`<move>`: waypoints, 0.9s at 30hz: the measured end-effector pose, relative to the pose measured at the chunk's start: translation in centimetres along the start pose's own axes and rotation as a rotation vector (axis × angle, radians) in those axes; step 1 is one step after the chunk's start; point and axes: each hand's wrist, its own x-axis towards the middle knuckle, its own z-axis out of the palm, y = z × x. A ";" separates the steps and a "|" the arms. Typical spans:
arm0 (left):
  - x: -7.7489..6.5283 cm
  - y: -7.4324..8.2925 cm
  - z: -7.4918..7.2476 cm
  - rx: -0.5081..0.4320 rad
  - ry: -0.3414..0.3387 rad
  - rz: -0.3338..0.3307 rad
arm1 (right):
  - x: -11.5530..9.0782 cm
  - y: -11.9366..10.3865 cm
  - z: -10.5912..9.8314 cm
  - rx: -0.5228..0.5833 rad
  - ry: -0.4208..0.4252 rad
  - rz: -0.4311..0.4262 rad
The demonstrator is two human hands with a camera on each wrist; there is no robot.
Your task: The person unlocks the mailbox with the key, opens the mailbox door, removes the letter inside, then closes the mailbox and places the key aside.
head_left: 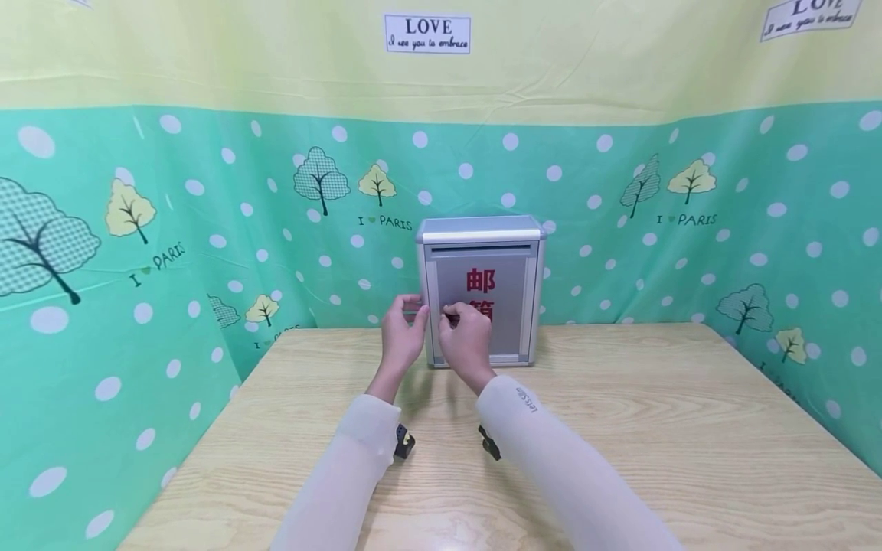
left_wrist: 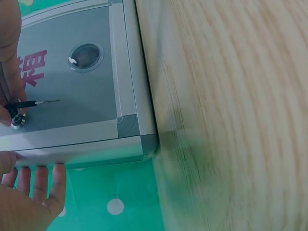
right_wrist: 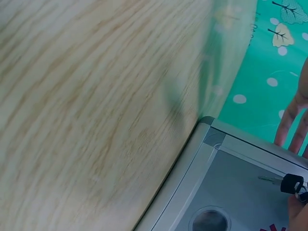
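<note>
Right grip (head_left: 468, 337) in pinch, left grip (head_left: 403, 333) loose

Lower character (head_left: 486, 308) — partly behind right hand (head_left: 468, 337), wrist views — left hand (left_wrist: 26, 204) cropped
</note>
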 end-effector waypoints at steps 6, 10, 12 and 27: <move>0.1 -0.1 0.0 0.007 0.004 0.004 | -0.1 -0.1 -0.1 0.104 0.002 0.107; 0.1 -0.1 0.0 0.005 0.011 0.013 | -0.1 -0.2 -0.1 0.216 0.030 0.220; 0.1 -0.1 0.0 0.002 0.013 0.013 | -0.1 -0.2 -0.1 0.254 0.047 0.254; 0.0 0.0 0.0 -0.005 0.007 -0.003 | -0.1 -0.4 -0.5 0.244 0.012 0.276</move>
